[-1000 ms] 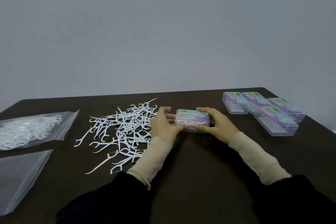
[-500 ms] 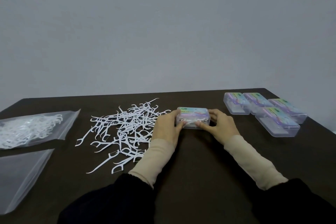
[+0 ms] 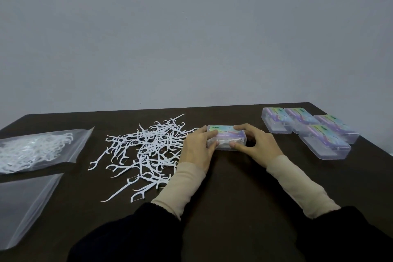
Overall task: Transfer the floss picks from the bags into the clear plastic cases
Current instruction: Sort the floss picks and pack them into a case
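Table: dark table (image 3: 229,193) against a grey wall (image 3: 191,27); bare surface toward the near edge.
Case: clear case (image 3: 226,137) at centre, lid down, picks inside.
Left hand (image 3: 196,148): fingers curled on its left end.
Right hand (image 3: 258,144): pinching its right end.
Loose picks (image 3: 146,151): just left of the case.
Bags: filled bag (image 3: 36,149), flat bag (image 3: 23,204), far left.
Four cases (image 3: 308,130): far-right corner.

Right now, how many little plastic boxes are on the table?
5. One case sits between the left hand and right hand; four cases cluster at the table's far right corner. None seem hidden.
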`<move>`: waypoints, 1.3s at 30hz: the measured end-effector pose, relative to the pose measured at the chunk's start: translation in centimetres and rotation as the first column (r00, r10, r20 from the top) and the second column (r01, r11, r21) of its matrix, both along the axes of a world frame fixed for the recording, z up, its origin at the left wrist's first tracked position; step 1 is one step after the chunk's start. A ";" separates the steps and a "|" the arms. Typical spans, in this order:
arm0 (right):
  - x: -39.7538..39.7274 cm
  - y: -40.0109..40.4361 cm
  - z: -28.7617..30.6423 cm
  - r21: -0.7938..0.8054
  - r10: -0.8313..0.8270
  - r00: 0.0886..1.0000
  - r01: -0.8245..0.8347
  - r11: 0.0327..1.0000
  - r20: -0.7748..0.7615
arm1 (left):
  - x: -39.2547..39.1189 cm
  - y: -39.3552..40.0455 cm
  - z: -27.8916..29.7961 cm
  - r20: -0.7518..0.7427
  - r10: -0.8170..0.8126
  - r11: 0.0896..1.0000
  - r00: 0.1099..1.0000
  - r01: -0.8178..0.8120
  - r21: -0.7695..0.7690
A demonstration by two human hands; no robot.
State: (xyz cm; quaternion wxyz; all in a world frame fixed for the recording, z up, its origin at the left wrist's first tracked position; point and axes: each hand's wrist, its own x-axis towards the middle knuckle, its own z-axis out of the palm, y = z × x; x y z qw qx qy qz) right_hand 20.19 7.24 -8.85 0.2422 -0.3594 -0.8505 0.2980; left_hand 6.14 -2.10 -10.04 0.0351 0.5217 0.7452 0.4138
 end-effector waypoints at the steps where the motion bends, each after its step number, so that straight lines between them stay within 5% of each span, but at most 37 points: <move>1: -0.1 0.0 0.0 0.009 -0.005 1.000 0.005 1.000 -0.004 | 0.0 0.0 0.0 -0.013 -0.002 1.000 1.000 0.002 -0.001; 12: 0.9 1.0 0.5 0.007 0.059 0.994 -0.060 0.998 0.088 | 0.2 -0.3 0.6 -0.077 -0.009 0.998 0.997 0.004 -0.066; 22: 0.4 0.9 -0.1 -0.084 0.000 0.999 -0.003 0.996 -0.040 | 0.3 -0.2 0.4 -0.261 -0.075 0.991 0.962 0.043 -0.127; 25: -0.3 0.7 -0.7 0.049 -0.088 0.996 0.090 0.995 -0.033 | 0.8 0.1 0.1 -0.304 -0.087 0.973 0.949 0.016 -0.229; 29: -0.8 0.4 -1.0 0.350 -0.140 0.990 0.141 0.926 -0.031 | 2.3 0.9 0.0 -0.568 0.040 0.950 0.822 -0.208 -0.234; 33: -1.4 0.5 -0.9 0.538 -0.199 0.969 0.091 0.838 0.145 | 3.6 2.6 0.3 -0.611 0.072 0.920 0.788 -0.289 -0.265; 39: -3.8 3.0 -0.4 0.263 -0.134 0.948 0.056 0.963 0.288 | 2.8 6.9 0.3 -0.542 0.027 0.884 0.840 -0.273 -0.380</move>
